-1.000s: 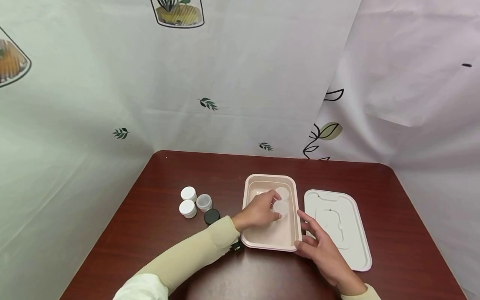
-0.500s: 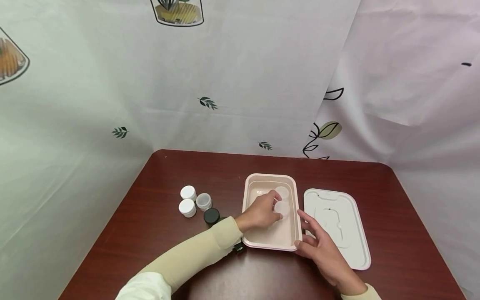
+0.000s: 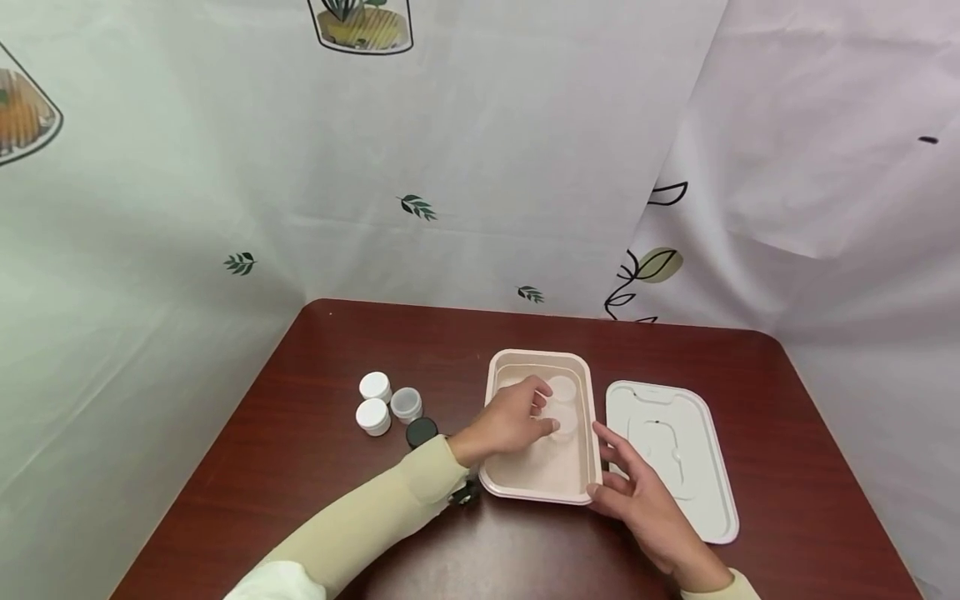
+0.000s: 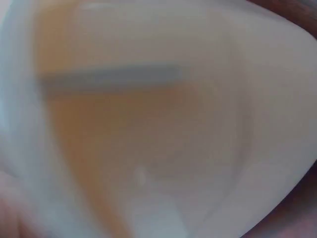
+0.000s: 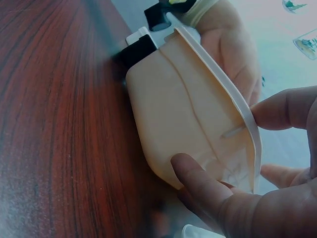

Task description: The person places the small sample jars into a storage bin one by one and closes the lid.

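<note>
A pale beige rectangular plastic tub (image 3: 543,487) stands on the table. Inside, my left hand (image 3: 513,417) reaches over the wall, thumb and forefinger bent apart at the left side of a small translucent jar (image 3: 566,421). Another translucent jar (image 3: 562,388) stands just behind it. My right hand (image 3: 648,504) rests against the tub's right side, thumb at the near corner and forefinger at the rim. The right wrist view shows its fingers (image 5: 190,171) spread on the outer wall and rim. The left wrist view is filled by the blurred wall of the tub (image 4: 277,109).
A white lid (image 3: 723,483) lies right of the tub. To the left stand two white-capped jars (image 3: 373,417), a translucent jar (image 3: 407,403) and a black-lidded jar (image 3: 422,432), which is partly behind the left sleeve. Patterned cloth (image 3: 480,150) hangs behind the table.
My left hand has shifted slightly left, its fingertips coming off the near translucent jar, which stays in the tub. The right hand keeps its place at the tub's right side.
</note>
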`<state>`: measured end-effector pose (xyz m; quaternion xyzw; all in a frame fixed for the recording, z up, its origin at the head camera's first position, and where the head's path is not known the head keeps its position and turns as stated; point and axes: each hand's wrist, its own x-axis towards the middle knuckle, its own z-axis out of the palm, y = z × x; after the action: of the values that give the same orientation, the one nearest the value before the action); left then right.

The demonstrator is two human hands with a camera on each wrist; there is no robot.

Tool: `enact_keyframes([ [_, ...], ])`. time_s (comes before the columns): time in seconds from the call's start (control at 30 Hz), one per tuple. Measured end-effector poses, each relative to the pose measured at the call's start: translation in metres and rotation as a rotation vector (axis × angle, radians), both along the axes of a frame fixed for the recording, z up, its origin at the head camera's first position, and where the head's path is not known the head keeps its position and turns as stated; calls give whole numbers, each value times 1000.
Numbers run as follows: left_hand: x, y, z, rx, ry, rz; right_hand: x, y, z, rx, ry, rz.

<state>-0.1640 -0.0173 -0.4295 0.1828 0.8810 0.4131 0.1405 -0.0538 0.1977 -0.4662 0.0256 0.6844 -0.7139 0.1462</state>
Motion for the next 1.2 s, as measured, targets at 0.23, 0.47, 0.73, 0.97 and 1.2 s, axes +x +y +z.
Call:
enact_keyframes([
  [0.23, 9, -44, 36, 193, 21, 82, 1, 0, 1, 15, -1, 0],
  [0.47, 22, -109, 57, 328, 38, 241, 2, 0, 2, 24, 0, -1],
  [0.73, 28, -192, 38, 340, -16, 532, 2, -1, 2, 17, 7, 5],
  [0.97, 28, -244, 0, 306, -60, 664, 3, -1, 1, 8, 14, 19],
  [1.2, 29, -253, -36, 386, -122, 682, 3, -1, 1, 10, 14, 14],
])
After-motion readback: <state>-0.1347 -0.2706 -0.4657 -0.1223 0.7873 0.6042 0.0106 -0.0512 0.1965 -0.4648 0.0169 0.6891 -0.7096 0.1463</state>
